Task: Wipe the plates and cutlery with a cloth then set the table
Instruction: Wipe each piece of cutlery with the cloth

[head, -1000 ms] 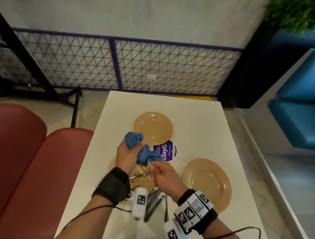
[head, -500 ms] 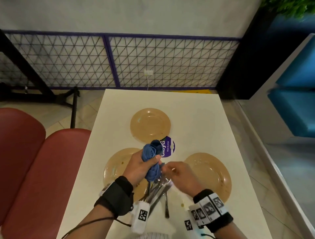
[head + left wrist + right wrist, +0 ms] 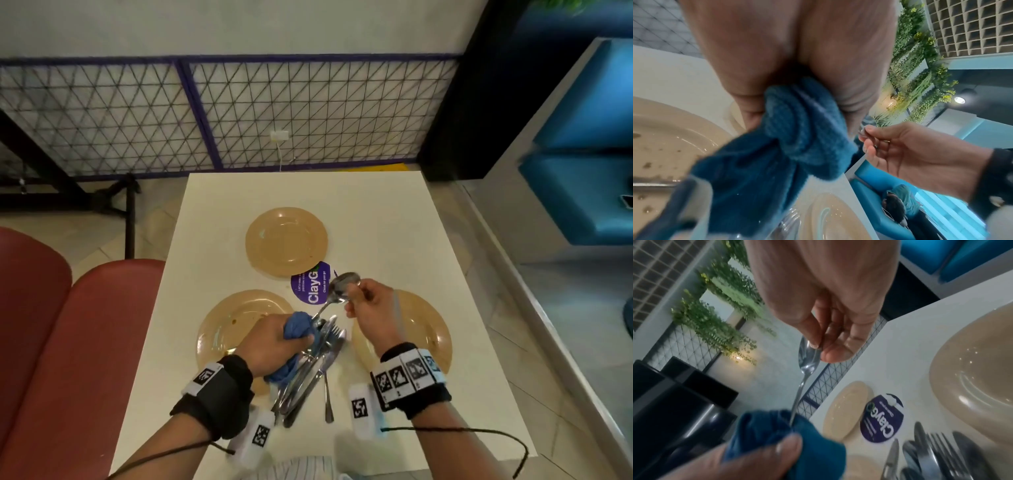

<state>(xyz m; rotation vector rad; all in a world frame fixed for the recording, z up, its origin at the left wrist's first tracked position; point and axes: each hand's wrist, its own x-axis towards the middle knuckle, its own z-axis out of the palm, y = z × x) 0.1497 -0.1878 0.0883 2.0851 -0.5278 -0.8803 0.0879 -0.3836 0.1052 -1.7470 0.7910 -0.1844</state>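
While right hand (image 3: 371,310) pinches spoon (image 3: 337,291), cloth (image 3: 298,326) grips handle.

Dim light, blurred wrist views

Round purple sticker (image 3: 313,283) on table (image 3: 394,219), just beyond hands, touching far plate (image 3: 286,242): large white text "ClayG", last letters cut off by spoon (image 3: 337,289). Small white lines beside it: unreadable. Right wrist view: same sticker (image 3: 881,417), text "Clayc…" upside down. Wristbands (image 3: 407,375): square black-and-white coded markers, no readable text.
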